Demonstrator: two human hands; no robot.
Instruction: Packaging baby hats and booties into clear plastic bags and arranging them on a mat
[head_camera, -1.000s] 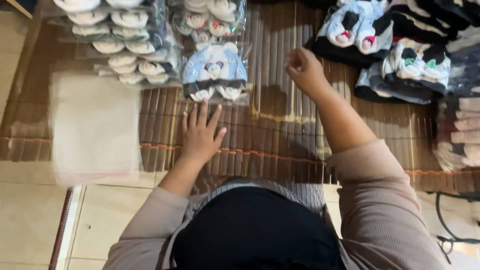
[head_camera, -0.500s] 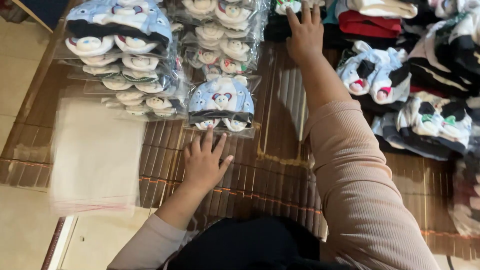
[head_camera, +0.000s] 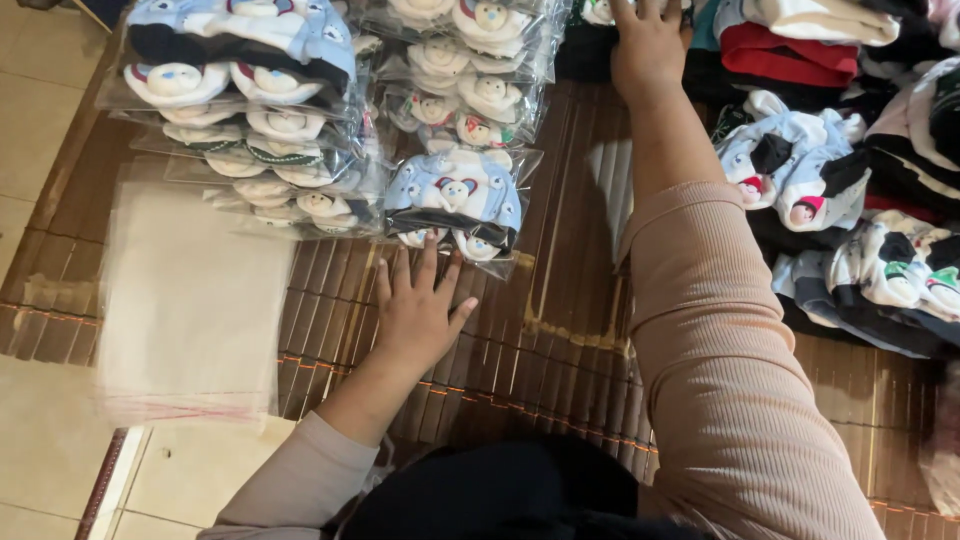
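Brown slatted bamboo matting (head_camera: 560, 300) is covering the floor, with pale tiles (head_camera: 40, 120) showing along its left edge. On the mat, the left hand (head_camera: 418, 312) is lying flat, palm down, fingers (head_camera: 432, 262) spread wide and gripping nothing; the fingertips are just touching the near edge of a clear-bagged pair of baby socks (head_camera: 455, 205) (light blue and dark, with small animal faces). That packet is lying at the front of a stack of similar bagged socks (head_camera: 480, 70), and a second stack of bagged pairs (head_camera: 240, 110) is sitting just to the left of it. A pile of empty clear plastic bags (head_camera: 185, 300) is resting on the mat's left side, near the left hand but apart from it.

The right hand (head_camera: 650, 45) is stretching far forward, arm in a pink ribbed sleeve (head_camera: 720, 340), its fingers laid open over dark fabric at the top edge of the view; whether they are gripping it cannot be told. To the right, loose unbagged socks (head_camera: 800, 170) are lying heaped in blue, white, red and black.
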